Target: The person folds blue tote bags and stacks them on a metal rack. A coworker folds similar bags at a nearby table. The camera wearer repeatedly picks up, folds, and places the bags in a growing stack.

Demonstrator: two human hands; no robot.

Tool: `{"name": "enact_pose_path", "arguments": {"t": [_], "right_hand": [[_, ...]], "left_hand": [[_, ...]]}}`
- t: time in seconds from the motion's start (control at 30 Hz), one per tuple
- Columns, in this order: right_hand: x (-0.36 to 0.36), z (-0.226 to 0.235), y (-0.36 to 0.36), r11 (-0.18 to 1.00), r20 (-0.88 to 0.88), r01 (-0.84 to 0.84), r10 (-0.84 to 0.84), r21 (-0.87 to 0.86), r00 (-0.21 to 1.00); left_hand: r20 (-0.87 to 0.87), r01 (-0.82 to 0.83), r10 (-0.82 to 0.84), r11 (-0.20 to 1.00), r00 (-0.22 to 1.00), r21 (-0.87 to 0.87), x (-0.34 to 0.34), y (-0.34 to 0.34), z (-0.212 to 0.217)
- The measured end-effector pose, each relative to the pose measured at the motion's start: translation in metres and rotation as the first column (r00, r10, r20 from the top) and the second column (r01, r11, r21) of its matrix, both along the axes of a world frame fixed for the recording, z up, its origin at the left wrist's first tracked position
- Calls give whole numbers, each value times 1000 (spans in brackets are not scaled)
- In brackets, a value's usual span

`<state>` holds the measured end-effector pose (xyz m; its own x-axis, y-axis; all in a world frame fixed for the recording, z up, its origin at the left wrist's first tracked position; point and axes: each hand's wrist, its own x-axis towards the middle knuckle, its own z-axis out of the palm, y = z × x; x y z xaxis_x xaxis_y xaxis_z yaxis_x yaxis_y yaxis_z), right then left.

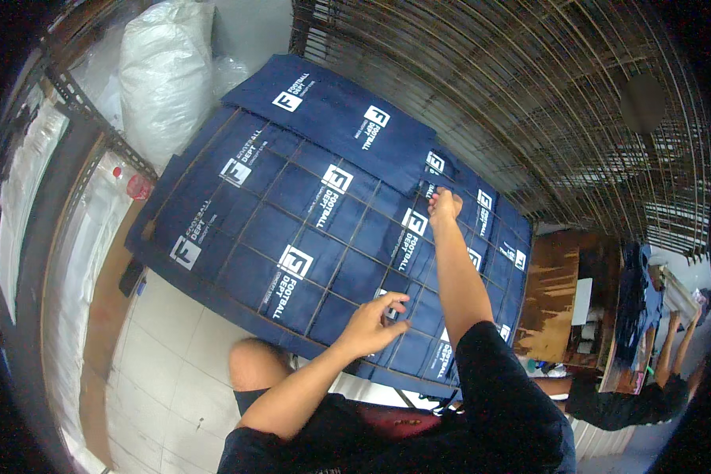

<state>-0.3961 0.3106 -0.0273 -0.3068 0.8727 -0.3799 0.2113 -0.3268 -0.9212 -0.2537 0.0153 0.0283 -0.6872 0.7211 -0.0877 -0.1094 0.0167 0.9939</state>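
A navy fabric panel (332,103) with white prints lies over the far part of a wire-grid rack. My right hand (445,204) reaches out to its near right corner, with the fingers closed on the fabric edge there. Beneath the wire grid, more navy printed fabric (292,213) shows through. My left hand (374,325) hovers over the near part of the grid, thumb and fingers curved apart with nothing between them. Whether its fingertips touch the wires I cannot tell.
Tall stacked wire racks (529,103) rise at the far right. A white sack (166,75) stands at the far left, near a bottle with a red cap (137,186). Brown boards (549,292) are at the right, and another person (636,399) works beyond them.
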Motion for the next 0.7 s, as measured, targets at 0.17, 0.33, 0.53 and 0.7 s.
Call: {"name": "enact_pose_path", "arguments": {"t": [0.17,0.33,0.53,0.7], "right_hand": [[82,37,-38,990,-53,-8,15,137,998],[227,77,25,689,164,-231,162,687,973],[409,222,97,214,17,56,-325,975,946],[570,318,170,-174,-85,-74,-755,982,651]], "left_hand": [[55,37,-36,999,998,-29,-6,-4,3],[74,114,-124,984,989,135,2,5,2],[149,166,-171,985,974,49,26,10,11],[104,62,-56,996,993,-57,66,16,-4]]}}
